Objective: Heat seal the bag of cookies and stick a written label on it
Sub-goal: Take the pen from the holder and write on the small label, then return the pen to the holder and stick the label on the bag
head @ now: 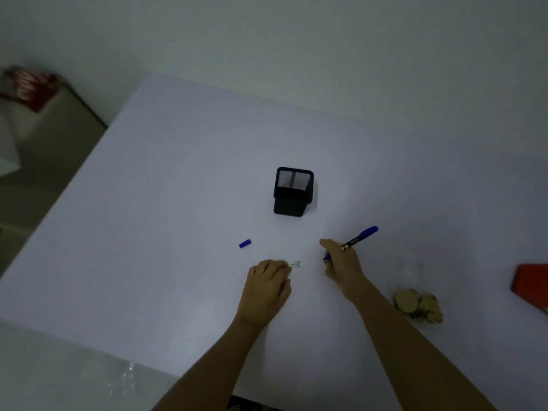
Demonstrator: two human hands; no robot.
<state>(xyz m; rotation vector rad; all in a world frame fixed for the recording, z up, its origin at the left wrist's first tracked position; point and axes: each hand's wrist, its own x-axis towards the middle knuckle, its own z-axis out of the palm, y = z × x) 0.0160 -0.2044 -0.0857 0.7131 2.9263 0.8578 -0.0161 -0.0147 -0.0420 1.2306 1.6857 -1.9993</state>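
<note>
I note left hand [268, 287] fingers pinching small white paper label [296, 264] on white tabletop [166, 185], right hand [341, 264] fingers gripping blue marker pen [360, 236] just right of label, clear bag of cookies [418, 304] near right forearm

Pen cap [245, 243] lies left of label [297, 264], holder [292, 191] behind.

On a white table [166, 221], the left hand [268, 287] pinches a small white paper label [297, 264] with its fingertips. Just right of it, the right hand [341, 264] grips an uncapped blue marker pen [360, 235]. The pen's blue cap [245, 243] lies left. A black mesh pen holder [292, 191] stands farther back. A clear bag of cookies [418, 305] lies near right.
</note>
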